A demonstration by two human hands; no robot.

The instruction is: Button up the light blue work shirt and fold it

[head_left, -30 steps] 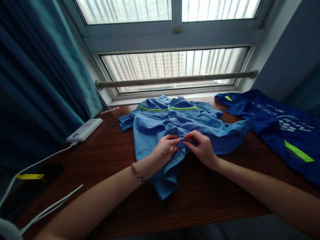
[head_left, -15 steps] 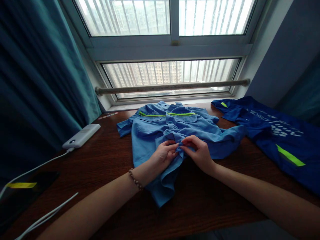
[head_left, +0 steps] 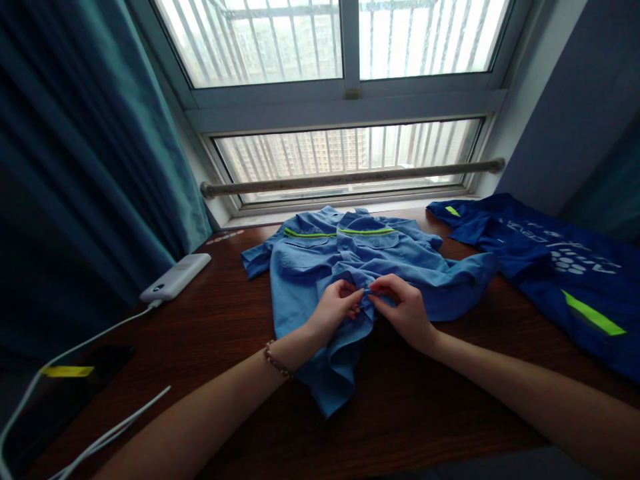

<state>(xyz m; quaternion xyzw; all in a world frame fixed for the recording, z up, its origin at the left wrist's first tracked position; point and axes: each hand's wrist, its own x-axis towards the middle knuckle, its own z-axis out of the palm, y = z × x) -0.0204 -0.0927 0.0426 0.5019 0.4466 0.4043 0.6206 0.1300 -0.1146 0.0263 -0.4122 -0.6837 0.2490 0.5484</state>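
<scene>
Left hand [head_left: 334, 308] and right hand [head_left: 404, 308] are pinching light-blue shirt [head_left: 300, 287] at placket [head_left: 343, 245], seemingly fastened above grip, loose and apparently undone below.

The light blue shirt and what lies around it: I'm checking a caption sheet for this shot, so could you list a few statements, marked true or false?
1. The left hand and right hand are both on the light blue shirt. True.
2. A white device on the table has a plug in its near end. True.
3. The bracelet is on the right wrist. False: the bracelet is on the left wrist.
4. The dark blue garment lies left of the light blue shirt. False: the dark blue garment lies to its right.
5. Yellow-green stripes run across the front of the light blue shirt. True.
</scene>
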